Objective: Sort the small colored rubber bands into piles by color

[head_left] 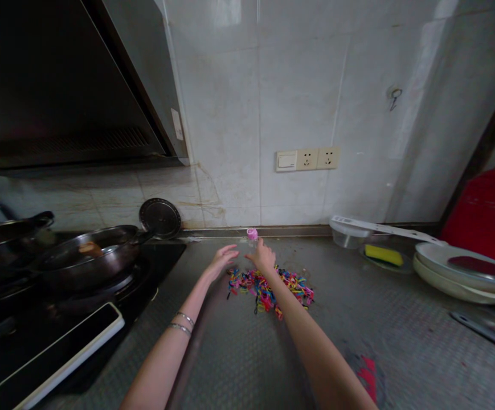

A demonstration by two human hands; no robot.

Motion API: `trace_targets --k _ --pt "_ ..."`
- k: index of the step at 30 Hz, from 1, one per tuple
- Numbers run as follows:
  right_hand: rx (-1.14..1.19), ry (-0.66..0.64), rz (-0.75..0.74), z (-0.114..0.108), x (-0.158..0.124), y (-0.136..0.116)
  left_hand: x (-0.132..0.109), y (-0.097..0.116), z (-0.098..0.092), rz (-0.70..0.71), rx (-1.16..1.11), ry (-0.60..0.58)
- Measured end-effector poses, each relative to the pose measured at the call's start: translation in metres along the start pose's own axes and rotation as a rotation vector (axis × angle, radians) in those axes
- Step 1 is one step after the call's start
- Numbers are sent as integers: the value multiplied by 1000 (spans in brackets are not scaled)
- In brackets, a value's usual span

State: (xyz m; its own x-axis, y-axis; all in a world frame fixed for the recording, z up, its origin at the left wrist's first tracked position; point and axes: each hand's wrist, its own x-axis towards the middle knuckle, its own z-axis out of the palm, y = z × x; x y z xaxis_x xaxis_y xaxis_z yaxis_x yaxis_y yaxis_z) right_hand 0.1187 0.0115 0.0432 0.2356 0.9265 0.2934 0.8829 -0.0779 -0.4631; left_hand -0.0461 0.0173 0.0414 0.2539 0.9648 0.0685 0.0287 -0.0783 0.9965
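Observation:
A loose heap of small, many-coloured elastic hair ties (290, 286) lies on the grey metal counter (238, 353). Just behind it, near the wall, is a small pink-topped thing (252, 234); its lower part looks clear and is hard to make out. My right hand (262, 257) is over the back of the heap, thumb and fingers apart, close to the pink top; I cannot tell whether it touches. To the left, my left hand (223, 260) hovers beside the heap with its fingers stretched out and nothing in them. My right forearm hides part of the heap.
On the left, a steel pan (97, 256) sits on the black stove, with a white-edged phone-like slab (59, 359) in front. To the right are a clear tub (350, 236), a yellow sponge (384, 255), stacked pans (456, 279) and a red container (486, 205).

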Motion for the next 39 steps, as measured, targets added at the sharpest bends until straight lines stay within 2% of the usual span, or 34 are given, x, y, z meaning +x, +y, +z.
trace_targets --k 19,25,31,33,39 --pt "38 35 19 2 -3 4 -1 -8 -2 -29 -107 1" --pt "196 -36 -42 8 9 8 0 -9 -2 -48 -103 22" --pt "267 -26 -68 16 25 2 2 -10 -3 -69 -97 23" --pt "284 -57 -96 19 29 -5 3 -12 -4 -70 -90 63" --pt "254 -108 -180 31 33 -24 7 -15 -13 -89 -136 279"
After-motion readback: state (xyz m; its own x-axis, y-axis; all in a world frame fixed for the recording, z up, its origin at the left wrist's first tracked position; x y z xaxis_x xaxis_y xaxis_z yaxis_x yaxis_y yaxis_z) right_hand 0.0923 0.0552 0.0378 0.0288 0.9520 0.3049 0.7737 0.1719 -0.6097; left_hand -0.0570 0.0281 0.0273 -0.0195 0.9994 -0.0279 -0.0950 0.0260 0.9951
